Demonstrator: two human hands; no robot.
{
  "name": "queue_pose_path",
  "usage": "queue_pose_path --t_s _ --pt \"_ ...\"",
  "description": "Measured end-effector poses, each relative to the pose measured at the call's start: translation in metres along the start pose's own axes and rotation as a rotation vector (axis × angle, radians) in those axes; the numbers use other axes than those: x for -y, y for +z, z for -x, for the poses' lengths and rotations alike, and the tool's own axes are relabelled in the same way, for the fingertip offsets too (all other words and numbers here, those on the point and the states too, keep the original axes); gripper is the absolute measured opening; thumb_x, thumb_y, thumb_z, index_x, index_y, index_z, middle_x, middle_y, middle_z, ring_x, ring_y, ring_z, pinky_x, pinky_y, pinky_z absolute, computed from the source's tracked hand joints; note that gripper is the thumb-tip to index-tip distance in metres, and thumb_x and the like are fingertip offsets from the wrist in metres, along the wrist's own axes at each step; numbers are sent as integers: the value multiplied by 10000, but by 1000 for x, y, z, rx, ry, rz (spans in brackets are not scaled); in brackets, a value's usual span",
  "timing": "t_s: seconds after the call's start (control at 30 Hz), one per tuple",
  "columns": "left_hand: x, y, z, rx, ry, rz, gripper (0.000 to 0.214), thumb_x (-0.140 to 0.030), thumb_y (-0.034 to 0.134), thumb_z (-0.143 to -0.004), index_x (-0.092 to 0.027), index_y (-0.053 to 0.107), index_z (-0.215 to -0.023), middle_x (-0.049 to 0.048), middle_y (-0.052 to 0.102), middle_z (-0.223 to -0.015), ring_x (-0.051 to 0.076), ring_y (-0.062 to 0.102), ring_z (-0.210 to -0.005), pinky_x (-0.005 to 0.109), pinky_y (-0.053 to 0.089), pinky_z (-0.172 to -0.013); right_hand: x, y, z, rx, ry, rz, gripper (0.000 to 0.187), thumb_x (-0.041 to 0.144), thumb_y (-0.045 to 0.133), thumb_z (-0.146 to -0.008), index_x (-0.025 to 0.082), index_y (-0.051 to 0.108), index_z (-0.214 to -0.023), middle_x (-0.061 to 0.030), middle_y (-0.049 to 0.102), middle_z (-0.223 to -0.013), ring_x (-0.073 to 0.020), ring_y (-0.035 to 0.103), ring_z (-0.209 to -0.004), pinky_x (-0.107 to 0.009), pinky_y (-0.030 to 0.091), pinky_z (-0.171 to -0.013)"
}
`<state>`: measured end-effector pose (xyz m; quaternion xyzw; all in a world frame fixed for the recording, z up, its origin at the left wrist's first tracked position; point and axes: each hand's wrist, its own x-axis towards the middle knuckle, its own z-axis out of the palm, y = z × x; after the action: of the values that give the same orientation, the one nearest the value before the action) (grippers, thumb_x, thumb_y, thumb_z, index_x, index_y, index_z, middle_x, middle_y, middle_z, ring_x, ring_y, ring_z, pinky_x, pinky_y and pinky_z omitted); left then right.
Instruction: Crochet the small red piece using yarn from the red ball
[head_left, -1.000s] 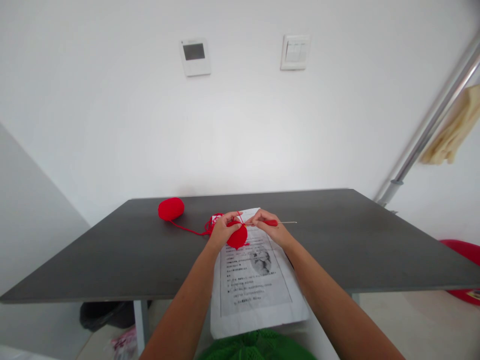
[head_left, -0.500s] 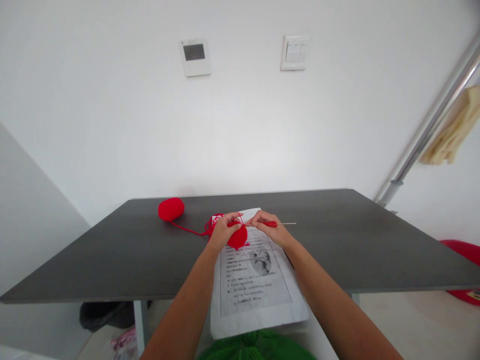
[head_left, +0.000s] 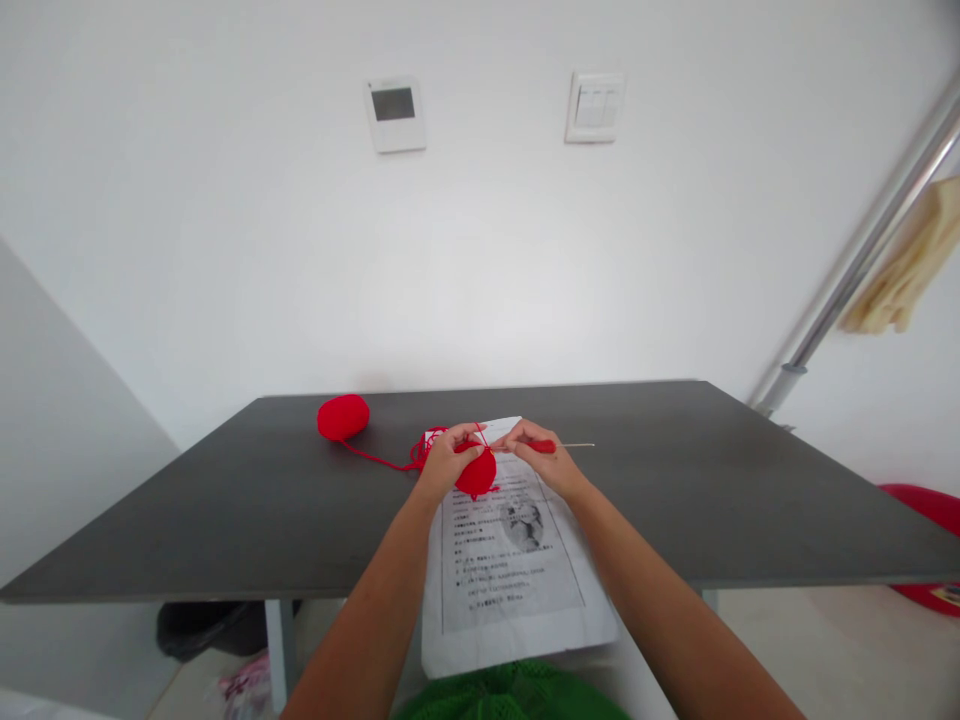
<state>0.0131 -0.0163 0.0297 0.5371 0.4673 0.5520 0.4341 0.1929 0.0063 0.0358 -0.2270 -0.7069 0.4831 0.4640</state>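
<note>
Pinched in my left hand is a small round piece of red crochet work, with a strand of yarn running up over the fingers. My right hand grips a crochet hook by its red handle; a thin metal shaft sticks out to the right. The hook's other tip meets the work's upper edge, too small to see clearly. Loose loops of red yarn lie just left of my left hand. From them a strand leads to a red yarn ball farther left on the table.
Beneath my hands a printed sheet with a picture hangs over the front edge of the dark table. A white wall stands behind it. Green fabric shows at the bottom, and a black bag lies below left.
The view has shifted very slightly. Both hands keep nearly the same position and hold on the crochet work and the hook; the yarn ball stays in place.
</note>
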Motion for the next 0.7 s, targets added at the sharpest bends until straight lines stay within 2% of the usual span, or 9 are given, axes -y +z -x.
queue_pose_path --t_s 0.5,0.7 --pt "3 2 -1 -103 134 -168 293 -131 583 -628 -175 621 -915 1 625 -737 144 584 -704 244 437 -645 2 8 1 15 -41 194 149 281 490 -851 195 513 -731 -38 646 -889 -176 589 -848 -307 432 -768" --pt "10 3 -3 -168 170 -261 274 -113 557 -639 -192 603 -897 -7 624 -730 142 587 -682 251 442 -652 -1 11 1 53 -92 379 114 206 443 -861 199 529 -787 -12 618 -862 -157 571 -830 -281 422 -754"
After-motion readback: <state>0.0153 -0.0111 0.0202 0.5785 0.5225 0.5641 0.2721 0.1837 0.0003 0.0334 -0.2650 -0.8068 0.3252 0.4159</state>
